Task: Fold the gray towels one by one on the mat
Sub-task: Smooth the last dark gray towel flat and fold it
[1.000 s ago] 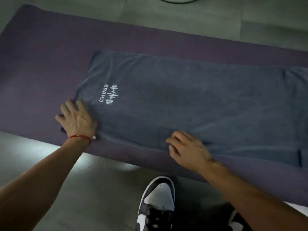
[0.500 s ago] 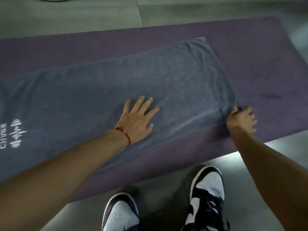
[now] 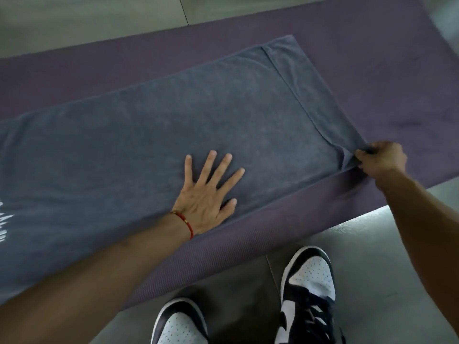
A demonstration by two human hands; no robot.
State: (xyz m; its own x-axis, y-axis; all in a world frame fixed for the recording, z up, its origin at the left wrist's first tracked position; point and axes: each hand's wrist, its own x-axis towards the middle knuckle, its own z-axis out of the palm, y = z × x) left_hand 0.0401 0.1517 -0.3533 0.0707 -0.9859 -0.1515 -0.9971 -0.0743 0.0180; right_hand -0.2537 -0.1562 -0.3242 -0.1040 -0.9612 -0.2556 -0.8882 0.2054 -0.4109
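A gray tiled floor (image 3: 387, 244) fills the near and far edges of the view, with dark grout lines crossing it. On it lies a long purple foam mat (image 3: 387, 78), running from the left edge to the upper right, its ribbed near edge facing the person. Spread flat along the mat is a large gray terry towel (image 3: 173, 120), a long rectangle that covers most of the mat's middle and runs off the left side of the view; a stitched hem band crosses it near its right end, and part of a white printed logo (image 3: 2, 224) shows at the far left edge.

Two bare forearms reach in from below. The left hand (image 3: 208, 194) lies palm down on the towel close to its near edge, fingers straight and spread, pressing the cloth against the mat. A thin red cord bracelet (image 3: 185, 223) circles that wrist. The right hand (image 3: 381, 160) is at the towel's near right corner, fingers curled tight and pinching the corner cloth, which puckers into small folds and lifts slightly there.

At the bottom, on the floor just short of the mat, stand two black-and-white lace-up sneakers (image 3: 308, 289), toes toward the mat.
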